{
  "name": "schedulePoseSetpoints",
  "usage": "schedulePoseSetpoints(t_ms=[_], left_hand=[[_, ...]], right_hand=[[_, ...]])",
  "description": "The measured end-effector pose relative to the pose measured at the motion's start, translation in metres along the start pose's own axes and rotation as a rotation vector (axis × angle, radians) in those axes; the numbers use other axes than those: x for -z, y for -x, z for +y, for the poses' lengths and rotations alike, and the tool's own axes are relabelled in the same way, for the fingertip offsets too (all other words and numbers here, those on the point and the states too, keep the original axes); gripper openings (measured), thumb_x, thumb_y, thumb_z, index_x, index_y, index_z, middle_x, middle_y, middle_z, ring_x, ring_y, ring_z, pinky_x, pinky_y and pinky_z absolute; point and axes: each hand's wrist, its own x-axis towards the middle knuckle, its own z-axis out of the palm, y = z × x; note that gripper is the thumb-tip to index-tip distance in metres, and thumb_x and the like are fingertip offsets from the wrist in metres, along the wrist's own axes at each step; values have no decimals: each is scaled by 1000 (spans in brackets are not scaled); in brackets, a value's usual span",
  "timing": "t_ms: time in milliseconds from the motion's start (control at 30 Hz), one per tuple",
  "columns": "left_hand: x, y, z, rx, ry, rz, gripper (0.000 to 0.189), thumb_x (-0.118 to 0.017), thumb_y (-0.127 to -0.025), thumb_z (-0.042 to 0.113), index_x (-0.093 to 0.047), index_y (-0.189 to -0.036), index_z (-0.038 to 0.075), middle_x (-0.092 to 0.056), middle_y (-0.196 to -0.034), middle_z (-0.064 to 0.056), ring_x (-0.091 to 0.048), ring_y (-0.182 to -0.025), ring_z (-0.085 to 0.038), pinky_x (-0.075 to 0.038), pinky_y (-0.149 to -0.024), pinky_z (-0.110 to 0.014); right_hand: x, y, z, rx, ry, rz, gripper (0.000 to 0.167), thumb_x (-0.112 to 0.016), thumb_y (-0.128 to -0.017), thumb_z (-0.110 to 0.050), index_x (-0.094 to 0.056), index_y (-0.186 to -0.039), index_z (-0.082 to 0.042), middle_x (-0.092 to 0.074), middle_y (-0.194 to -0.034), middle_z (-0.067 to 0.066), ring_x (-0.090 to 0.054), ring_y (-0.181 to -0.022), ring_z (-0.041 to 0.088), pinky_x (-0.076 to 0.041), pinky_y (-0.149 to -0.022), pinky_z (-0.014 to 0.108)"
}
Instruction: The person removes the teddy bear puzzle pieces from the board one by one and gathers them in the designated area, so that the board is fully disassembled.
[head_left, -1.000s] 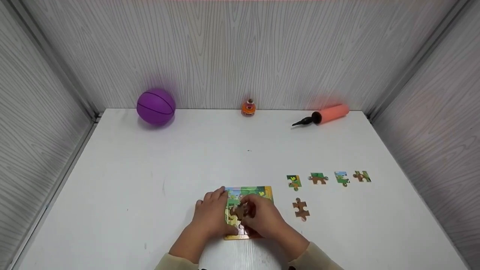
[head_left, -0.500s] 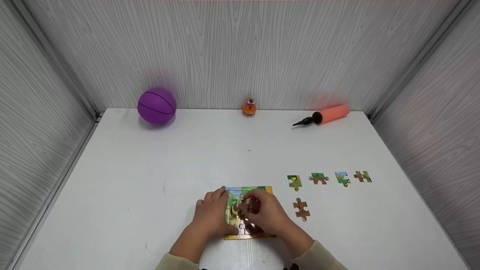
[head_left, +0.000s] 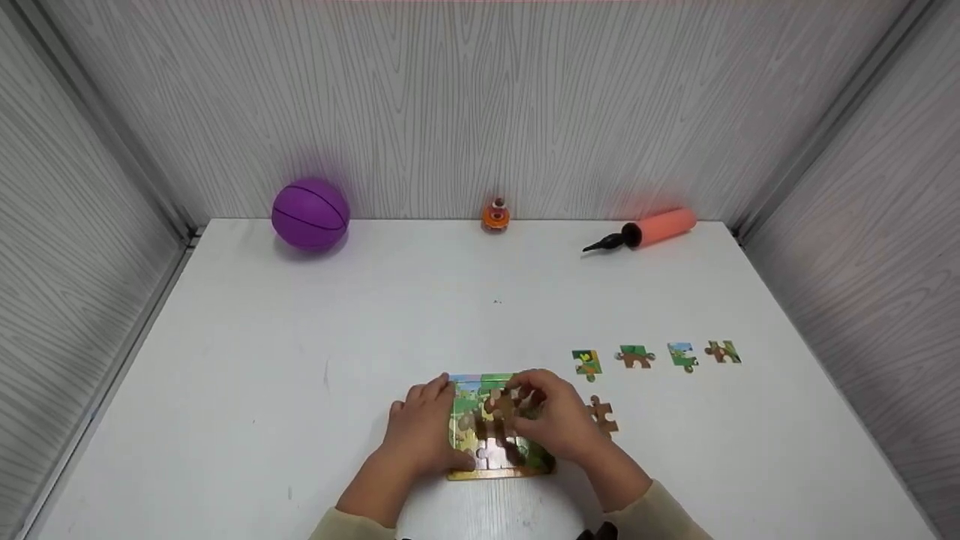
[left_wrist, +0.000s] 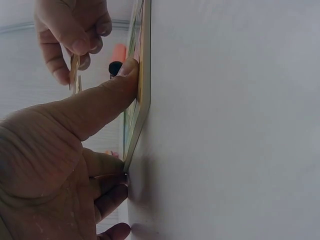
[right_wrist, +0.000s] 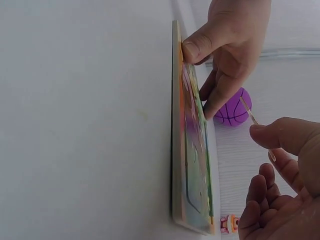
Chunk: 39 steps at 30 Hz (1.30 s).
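Observation:
A small picture puzzle board point(head_left: 499, 474) with a yellow-orange border lies on the white table. My left hand point(head_left: 422, 424) rests along its left side, the straight thumb pressing the near left corner and the fingertips at the far left edge. Above the board, my right hand point(head_left: 559, 420) pinches a brown jigsaw piece point(head_left: 502, 403) between thumb and forefinger. In the right wrist view this piece point(right_wrist: 248, 110) shows edge-on, raised off the board, with the other fingers curled loosely beneath. The right hand covers the board's right side in the head view.
To the right lie several loose jigsaw pieces: a row with a green and brown one point(head_left: 636, 357) and a blue one point(head_left: 682, 355), and a brown one point(head_left: 602, 414) nearer. At the back are a purple ball point(head_left: 310, 214), a small orange toy point(head_left: 496, 216) and a coral hand pump point(head_left: 664, 227).
My right hand has moved right and slightly away from me across the board with the brown jigsaw piece, baring more of the board's middle. My left hand stays in place.

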Motion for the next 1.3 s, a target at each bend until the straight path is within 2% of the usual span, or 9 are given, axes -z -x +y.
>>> schedulePoseSetpoints(t_ms=[233,367,600,700,900,1000,1133,1300], left_hand=[[1,1,0,-9,3,7,117,-100,-69,46,-43,-159,-3,-34,-168,-18,-35,-150,-41,-33,-109,-63],[0,1,0,-5,7,14,116,-100,-69,45,-44,-158,-3,-35,-168,-18,-35,-150,-40,-34,-108,-62],[-2,0,0,-3,-2,22,116,-101,-67,45,-46,-157,-3,-37,-167,-18,-37,-148,-39,-37,-105,-59],[-3,0,0,-2,-6,22,115,-101,-67,46,-46,-157,-2,-38,-166,-18,-38,-148,-39,-37,-104,-59],[-1,1,0,1,-7,21,115,-100,-67,46,-46,-157,-2,-38,-166,-18,-38,-147,-39,-36,-106,-62],[0,1,0,2,-7,24,115,-101,-67,46,-46,-157,-2,-39,-166,-18,-39,-147,-39,-36,-106,-62],[0,2,0,-3,-4,27,115,-101,-67,46,-46,-157,-2,-38,-166,-18,-38,-147,-39,-36,-105,-62],[0,1,1,3,-1,22,115,-101,-67,46,-46,-157,-2,-38,-166,-17,-38,-147,-39,-36,-106,-62]], right_hand=[[13,6,-1,-8,-20,34,40,-85,-82,0,-72,-118,-11,-61,-101,3,-58,-88,26,-50,-70,33],[23,9,0,-31,-45,44,42,-88,-82,-4,-72,-120,-10,-61,-102,3,-57,-89,30,-48,-73,34],[52,19,8,-39,-62,111,41,-86,-81,3,-73,-118,-9,-63,-101,6,-59,-89,30,-49,-75,32],[67,26,15,-49,-49,130,43,-86,-82,4,-74,-120,-10,-64,-103,7,-59,-87,28,-50,-73,31],[96,40,28,-86,27,181,45,-88,-82,3,-75,-122,-11,-64,-107,7,-61,-89,34,-51,-76,34],[107,45,33,-94,64,209,45,-87,-81,5,-74,-121,-8,-66,-108,6,-61,-90,29,-51,-77,33],[119,54,39,-103,77,221,46,-86,-81,8,-73,-123,-5,-66,-111,6,-61,-93,25,-50,-77,31],[136,61,45,-124,109,205,47,-85,-83,4,-72,-127,-5,-66,-116,12,-61,-98,31,-50,-80,33]])
